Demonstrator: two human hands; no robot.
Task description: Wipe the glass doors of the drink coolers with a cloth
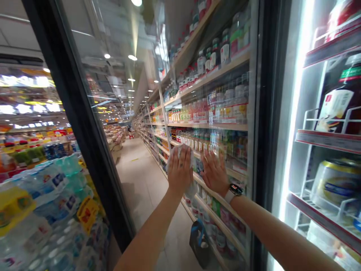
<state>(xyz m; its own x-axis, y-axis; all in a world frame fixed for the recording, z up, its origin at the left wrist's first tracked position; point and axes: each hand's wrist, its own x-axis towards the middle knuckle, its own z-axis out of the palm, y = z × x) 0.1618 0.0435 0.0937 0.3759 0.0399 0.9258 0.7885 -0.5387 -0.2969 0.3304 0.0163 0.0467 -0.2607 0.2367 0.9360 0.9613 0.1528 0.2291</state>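
glass door (155,180) could swing if you push hard, left hand (180,171) flat over cloth (170,160), right hand (216,177) open, fingers apart

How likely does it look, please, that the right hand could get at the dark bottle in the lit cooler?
Probably yes: the right hand, flat on the glass door, seems empty, and no glass shows in front of the dark bottle, only a low wire rail.
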